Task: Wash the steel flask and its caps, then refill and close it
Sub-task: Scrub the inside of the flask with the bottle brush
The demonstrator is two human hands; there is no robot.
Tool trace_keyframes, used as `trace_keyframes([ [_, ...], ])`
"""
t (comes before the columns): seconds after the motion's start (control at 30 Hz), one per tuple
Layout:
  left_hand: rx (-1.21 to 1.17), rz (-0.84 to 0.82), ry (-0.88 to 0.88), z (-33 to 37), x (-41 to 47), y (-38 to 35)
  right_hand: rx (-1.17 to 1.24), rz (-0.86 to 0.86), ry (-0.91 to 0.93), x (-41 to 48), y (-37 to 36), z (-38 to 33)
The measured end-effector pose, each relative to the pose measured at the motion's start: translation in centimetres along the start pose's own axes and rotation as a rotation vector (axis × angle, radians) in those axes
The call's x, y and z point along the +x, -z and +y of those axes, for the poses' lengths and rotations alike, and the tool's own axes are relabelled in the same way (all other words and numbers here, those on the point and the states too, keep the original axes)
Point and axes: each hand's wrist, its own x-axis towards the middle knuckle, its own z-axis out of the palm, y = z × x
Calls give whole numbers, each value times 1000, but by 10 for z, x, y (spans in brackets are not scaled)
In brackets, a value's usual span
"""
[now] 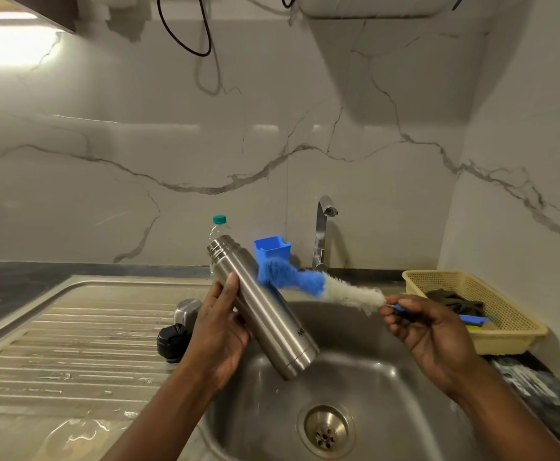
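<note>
Operator: Grip status, left hand (pixel 220 331)?

Inspector: Fingers and thumb wrapped round the cylindrical brushed-steel flask (pixel 262 307). It is held tilted over the steel sink basin (pixel 388 377), with the open mouth far left and the base near right.

Operator: Status, right hand (pixel 428 331)?

Inspector: Palm up, fingertips pinching the handle of the blue-and-white bristle bottle brush (pixel 318 287). Its blue tip points left, just beside the flask. The black round cap (pixel 171 341) and steel cup cap (pixel 187 311) stand on the ribbed steel drainboard (pixel 72 344), left of the hand.
</note>
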Motion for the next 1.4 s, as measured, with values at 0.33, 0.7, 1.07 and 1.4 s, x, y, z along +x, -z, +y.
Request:
trace_keyframes([
  [0.33,117,-45,23,-11,0,-1,32,-27,48,-3,-10,1],
  [0.7,119,-64,40,-10,0,-1,46,-27,52,-2,-11,4],
  [1.07,88,-61,67,-7,0,0,84,-23,-2,-3,-12,6],
  [1.4,79,-78,104,-5,-1,0,89,-34,-37,-4,-18,8],
])
